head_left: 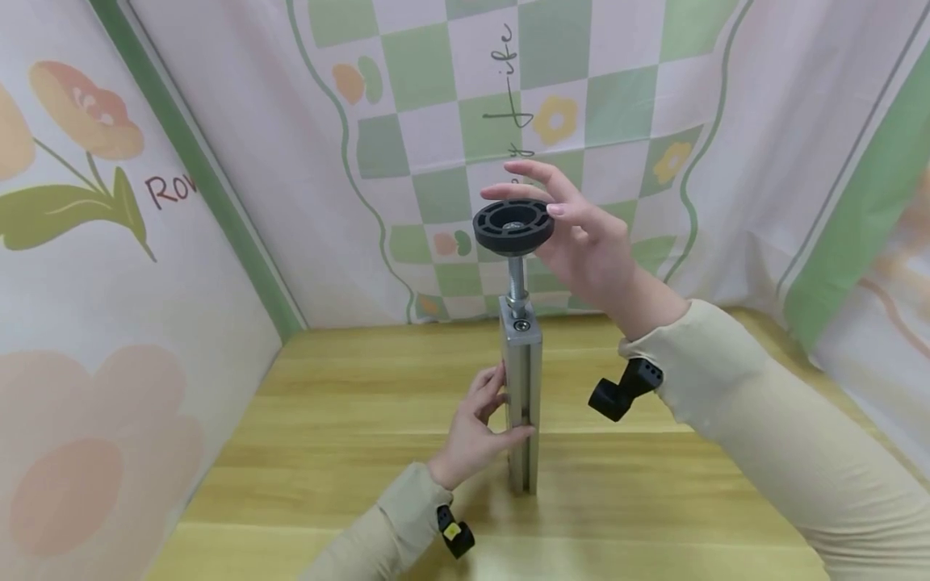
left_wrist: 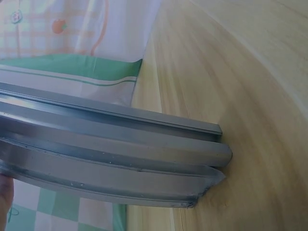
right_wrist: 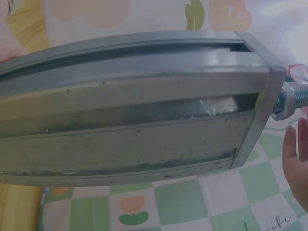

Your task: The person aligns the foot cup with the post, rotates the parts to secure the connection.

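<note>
A grooved aluminium profile (head_left: 523, 379) stands upright on the wooden table, its lower end close against the boards in the left wrist view. My left hand (head_left: 468, 440) grips its lower half, thumb across the front and fingers along the left side. From the end plate (right_wrist: 262, 113) on top rises a threaded rod (head_left: 516, 277) with a nut (right_wrist: 288, 100). The rod carries a round black levelling foot (head_left: 513, 236), facing up. My right hand (head_left: 584, 242) is at that foot, thumb tip on its right rim and the extended fingers behind it.
The wooden table (head_left: 349, 411) spreads around the profile. Behind it hangs a green-and-white checked curtain (head_left: 421, 64), and a flower-printed curtain (head_left: 65, 298) stands at the left. Small black camera mounts (head_left: 623, 391) sit on both wrists.
</note>
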A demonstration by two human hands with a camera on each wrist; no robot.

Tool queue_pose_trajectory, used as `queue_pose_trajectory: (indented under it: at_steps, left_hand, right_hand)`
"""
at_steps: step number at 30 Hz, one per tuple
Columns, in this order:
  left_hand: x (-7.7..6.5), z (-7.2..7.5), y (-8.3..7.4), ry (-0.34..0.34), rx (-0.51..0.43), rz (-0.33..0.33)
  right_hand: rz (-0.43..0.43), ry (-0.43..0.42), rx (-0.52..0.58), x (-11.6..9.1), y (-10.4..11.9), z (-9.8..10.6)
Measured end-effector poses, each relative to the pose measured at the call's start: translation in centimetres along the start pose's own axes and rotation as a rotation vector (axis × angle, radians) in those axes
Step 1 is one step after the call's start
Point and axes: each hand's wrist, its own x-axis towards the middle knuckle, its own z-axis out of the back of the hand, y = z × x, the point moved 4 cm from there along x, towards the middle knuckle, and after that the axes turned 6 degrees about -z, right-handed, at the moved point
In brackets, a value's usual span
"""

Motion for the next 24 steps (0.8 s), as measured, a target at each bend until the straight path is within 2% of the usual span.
queue_pose_trajectory:
  at_steps: [4,15,24]
  left_hand:
    - [0.1,0.0,0.0,0.007,0.002,0.004]
    - [0.0,0.1,0.1,0.014,0.007,-0.012]
    - [-0.1,0.3,0.1,0.012,0.015,0.003]
  right_hand:
    - [-0.011,0.047,0.034,0.1,0.2,-0.2]
    - [-0.075,0.082,0.119,0.2,-0.2,-0.7]
    - [-0.044,0.089,0.151,0.1,-0.8,-0.6]
